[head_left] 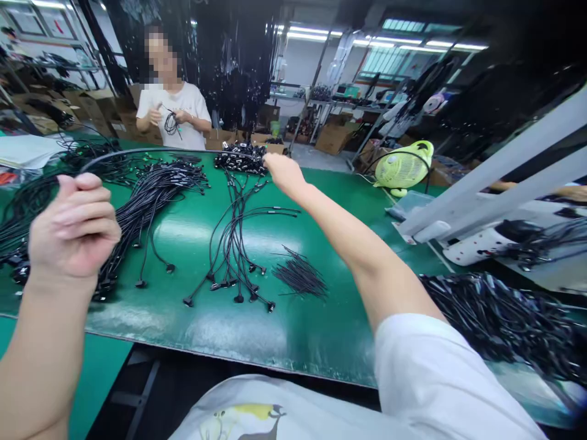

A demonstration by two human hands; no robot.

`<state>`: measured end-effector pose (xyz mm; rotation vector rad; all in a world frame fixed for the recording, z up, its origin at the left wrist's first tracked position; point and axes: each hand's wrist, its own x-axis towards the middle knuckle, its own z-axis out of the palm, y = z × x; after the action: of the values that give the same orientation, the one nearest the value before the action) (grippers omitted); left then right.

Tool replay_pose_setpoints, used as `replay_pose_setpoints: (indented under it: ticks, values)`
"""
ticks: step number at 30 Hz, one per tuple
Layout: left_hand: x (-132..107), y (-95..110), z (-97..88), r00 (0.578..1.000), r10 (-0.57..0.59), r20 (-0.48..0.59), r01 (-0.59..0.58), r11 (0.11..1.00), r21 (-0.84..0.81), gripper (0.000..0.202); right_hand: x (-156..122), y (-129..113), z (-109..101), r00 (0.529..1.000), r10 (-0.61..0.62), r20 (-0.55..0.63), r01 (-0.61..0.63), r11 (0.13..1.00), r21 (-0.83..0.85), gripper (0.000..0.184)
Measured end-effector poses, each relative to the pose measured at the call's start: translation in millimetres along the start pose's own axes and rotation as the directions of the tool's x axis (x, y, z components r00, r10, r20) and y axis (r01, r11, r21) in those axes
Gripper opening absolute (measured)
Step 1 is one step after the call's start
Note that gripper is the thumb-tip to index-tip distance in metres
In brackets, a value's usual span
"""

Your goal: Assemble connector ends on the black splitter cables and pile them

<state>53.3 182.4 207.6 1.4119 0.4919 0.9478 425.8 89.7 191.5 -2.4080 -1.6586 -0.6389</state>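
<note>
A: What's closest in?
B: The shirt, white, at six o'clock, right under the camera

A: And at the left?
B: The left hand, at nine o'clock, raised over the near edge of the green table. It is clenched into a fist around a black cable, which comes out above the thumb

A: Where does the cable run?
B: It arcs up and across, from nine o'clock towards twelve, and ends at the right hand

A: What lies under it?
B: A thick bundle of black cables at ten o'clock, its plug ends trailing towards the left hand. Beyond it, at eleven o'clock across the table, a person in a white top holds a small coil in both hands

A: The middle?
B: Leads splayed out at the centre, plug ends towards six o'clock. At four o'clock from them lies a bunch of thin ties, near but apart

A: And the right hand?
B: The right hand is stretched far out to twelve o'clock, just beside a heap of black connectors at the far edge. The cable meets its fingertips, but the fingers are turned away, so I cannot tell whether they pinch it or lie loose

A: Further right?
B: A yellow-green fan at two o'clock, pale bars slanting at three, and a black pile at four
</note>
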Motion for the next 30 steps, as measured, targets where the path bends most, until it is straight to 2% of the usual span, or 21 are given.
replay_pose_setpoints:
  ticks: [2, 4, 6, 8, 10, 12, 15, 16, 17, 18, 19, 20, 21, 22, 23, 25, 28, 30]
  values:
    - [-8, -18, 7.5, 1.000, 0.015, -0.011, -0.013, 0.988, 0.156, 0.042, -40, -35, -4, 0.985, -0.118, 0.129, 0.121, 0.992, -0.020, 0.031]
    - [-18, -45, 29.6, 0.999, 0.032, 0.020, -0.036, 0.964, 0.262, 0.039, -83, -75, -13, 0.932, -0.293, 0.215, 0.288, 0.956, 0.052, 0.031]
    - [-29, -69, 55.5, 0.978, 0.068, 0.195, -0.149, 0.886, 0.439, 0.035, -119, -105, -26, 0.874, -0.435, 0.217, 0.404, 0.898, 0.173, 0.029]
    - [-43, -85, 73.4, 0.935, -0.041, 0.351, -0.140, 0.869, 0.475, 0.032, -140, -116, -38, 0.873, -0.448, 0.196, 0.386, 0.878, 0.284, 0.026]
    - [-56, -90, 77.1, 0.867, -0.195, 0.459, -0.031, 0.898, 0.439, 0.034, -149, -106, -44, 0.909, -0.362, 0.206, 0.266, 0.885, 0.381, 0.025]
    - [-64, -91, 67.9, 0.758, -0.329, 0.564, 0.106, 0.914, 0.391, 0.035, -154, -81, -41, 0.924, -0.295, 0.243, 0.152, 0.866, 0.476, 0.024]
    - [-70, -91, 45.1, 0.562, -0.448, 0.696, 0.321, 0.893, 0.316, 0.035, -169, -43, -26, 0.901, -0.351, 0.255, 0.140, 0.792, 0.594, 0.022]
    - [-70, -91, 38.5, 0.527, -0.461, 0.714, 0.401, 0.876, 0.269, 0.035, -176, -35, -21, 0.892, -0.383, 0.241, 0.158, 0.763, 0.627, 0.023]
    - [-71, -90, 33.2, 0.533, -0.455, 0.713, 0.475, 0.859, 0.192, 0.034, -184, -30, -16, 0.888, -0.402, 0.224, 0.169, 0.738, 0.654, 0.024]
    - [-71, -87, 29.3, 0.585, -0.435, 0.685, 0.532, 0.843, 0.081, 0.034, -192, -26, -11, 0.895, -0.398, 0.202, 0.168, 0.719, 0.674, 0.026]
    - [-70, -84, 26.6, 0.672, -0.408, 0.618, 0.556, 0.829, -0.058, 0.033, -199, -25, -7, 0.913, -0.368, 0.179, 0.151, 0.709, 0.689, 0.027]
    - [-70, -78, 25.0, 0.773, -0.379, 0.509, 0.536, 0.819, -0.206, 0.033, -205, -25, -4, 0.936, -0.315, 0.154, 0.123, 0.706, 0.697, 0.028]
    - [-70, -72, 24.2, 0.857, -0.352, 0.377, 0.480, 0.812, -0.332, 0.033, -209, -25, -1, 0.959, -0.253, 0.127, 0.094, 0.709, 0.699, 0.029]
    - [-70, -66, 23.7, 0.909, -0.331, 0.254, 0.412, 0.806, -0.424, 0.034, -213, -26, 2, 0.977, -0.190, 0.098, 0.068, 0.713, 0.698, 0.031]
    - [-70, -60, 23.2, 0.935, -0.315, 0.162, 0.354, 0.801, -0.483, 0.034, -215, -26, 5, 0.988, -0.135, 0.072, 0.047, 0.716, 0.697, 0.032]
    - [-70, -51, 21.6, 0.947, -0.306, 0.098, 0.310, 0.789, -0.530, 0.035, -217, -26, 10, 0.998, -0.052, 0.042, 0.007, 0.705, 0.710, 0.033]
    - [-72, -49, 19.3, 0.946, -0.304, 0.114, 0.316, 0.786, -0.532, 0.031, -218, -27, 13, 0.998, 0.065, -0.005, -0.041, 0.683, 0.729, 0.031]
    - [-72, -55, 23.1, 0.945, -0.295, 0.141, 0.326, 0.805, -0.496, 0.028, -221, -35, 10, 0.991, 0.107, -0.077, -0.031, 0.757, 0.652, 0.029]
